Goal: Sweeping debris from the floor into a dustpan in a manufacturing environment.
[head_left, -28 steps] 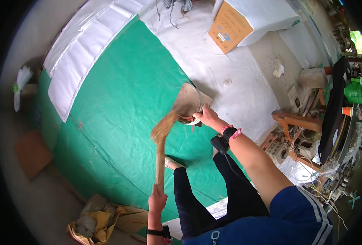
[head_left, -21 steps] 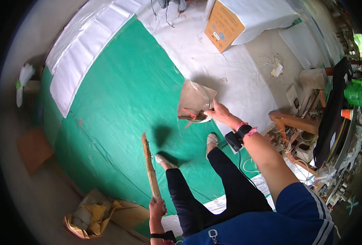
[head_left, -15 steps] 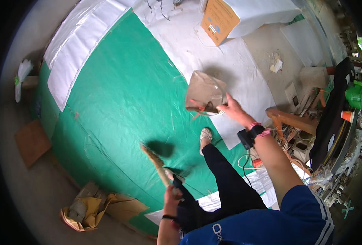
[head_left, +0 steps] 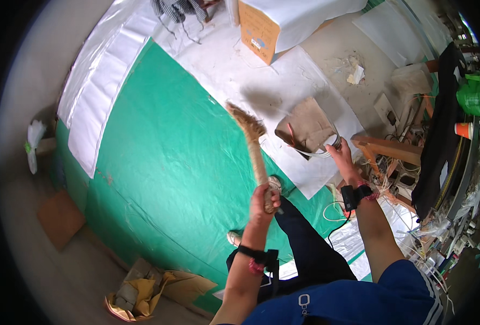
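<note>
The left hand (head_left: 262, 202) grips a straw brush (head_left: 254, 145); the right hand (head_left: 342, 155) pinches a scoop (head_left: 309, 123). This looks like carrying, which needs the scoop level.

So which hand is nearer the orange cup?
Right. Your right hand, holding the dustpan, is left of the orange cup; your left hand, gripping the brush, is farther left.

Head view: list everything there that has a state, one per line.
Left hand: closed around the brush.
Brush: held, bristles away from the person.
Right hand: gripping the dustpan.
Dustpan: held, reddish strip on it.
Green sheet: spread out, creased.
Cardboard box: seemingly partly covered by white sheeting.
Paper bag: open, crumpled.
</note>
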`<state>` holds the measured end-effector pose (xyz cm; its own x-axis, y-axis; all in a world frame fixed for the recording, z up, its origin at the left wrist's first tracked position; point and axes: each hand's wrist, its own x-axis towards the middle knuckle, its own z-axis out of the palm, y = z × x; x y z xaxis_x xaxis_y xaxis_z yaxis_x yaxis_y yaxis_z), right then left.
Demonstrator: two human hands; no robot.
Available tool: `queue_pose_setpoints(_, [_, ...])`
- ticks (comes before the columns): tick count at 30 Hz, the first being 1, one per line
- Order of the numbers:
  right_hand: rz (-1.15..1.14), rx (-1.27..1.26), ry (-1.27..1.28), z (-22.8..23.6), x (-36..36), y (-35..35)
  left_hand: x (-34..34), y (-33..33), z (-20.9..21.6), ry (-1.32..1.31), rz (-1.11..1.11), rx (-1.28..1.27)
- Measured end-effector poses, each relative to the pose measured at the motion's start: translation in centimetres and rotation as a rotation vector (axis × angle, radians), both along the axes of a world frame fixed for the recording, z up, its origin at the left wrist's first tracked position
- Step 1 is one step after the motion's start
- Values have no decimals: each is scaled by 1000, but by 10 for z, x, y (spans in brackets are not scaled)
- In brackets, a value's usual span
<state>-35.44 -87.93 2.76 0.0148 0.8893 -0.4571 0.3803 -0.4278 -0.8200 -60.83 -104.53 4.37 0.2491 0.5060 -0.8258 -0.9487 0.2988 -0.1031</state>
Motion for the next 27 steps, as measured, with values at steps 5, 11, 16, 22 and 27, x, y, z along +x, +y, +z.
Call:
queue_pose_setpoints(5, [-144, 21, 190, -8, 24, 10, -97, -40, -16, 646, -238, -301])
queue_pose_setpoints(11, [-283, -39, 128, -21, 28, 17, -181, -9, -67, 448, -186, -465])
queue_pose_setpoints(16, [-368, -71, -84, -41, 15, 40, -150, 57, -46, 507, -290, -222])
queue_pose_setpoints(22, [-343, -95, -56, -78, 10, 86, -186, 164, -38, 691, -497, -262])
queue_pose_setpoints(27, [-381, -133, 12, -103, 9, 110, -236, 206, -6, 685, -811, -168])
